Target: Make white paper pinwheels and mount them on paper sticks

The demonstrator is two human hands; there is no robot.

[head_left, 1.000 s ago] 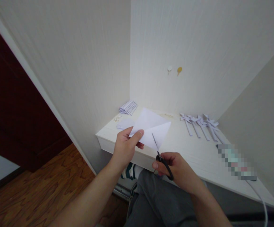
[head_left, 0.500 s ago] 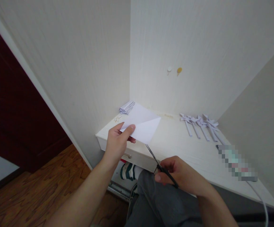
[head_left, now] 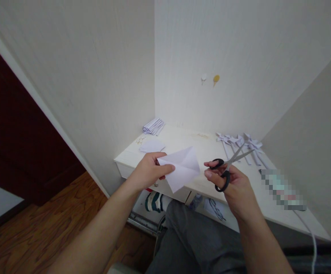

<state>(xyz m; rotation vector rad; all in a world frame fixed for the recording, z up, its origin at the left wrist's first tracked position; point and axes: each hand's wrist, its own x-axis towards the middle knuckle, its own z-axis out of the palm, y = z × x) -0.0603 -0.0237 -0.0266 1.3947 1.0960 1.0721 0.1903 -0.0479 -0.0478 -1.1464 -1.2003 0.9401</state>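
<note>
My left hand [head_left: 153, 169] pinches a white square of paper [head_left: 184, 167] by its left corner, thumb on top. Crease lines run across the sheet, which is held up over the desk's front edge. In my right hand [head_left: 234, 186] is a pair of scissors [head_left: 228, 164] with black handles. Its blades are spread and point up and to the right, away from the paper. Behind my left hand, more white paper [head_left: 151, 145] lies on the desk. A bundle of thin rolled paper sticks [head_left: 153, 126] rests in the back left corner.
Several paper pinwheels [head_left: 239, 142] on sticks lie at the desk's back right. A blurred-out phone [head_left: 282, 190] with a white cable is at the right edge. Below the white desk [head_left: 188, 139], an open shelf holds a pair of glasses [head_left: 217, 209]. Walls close in behind and on both sides.
The paper has come right and down, tilting in my left hand, uncovering paper on the desk. My right hand has risen and turned the scissors from pointing at the paper to up and right.
</note>
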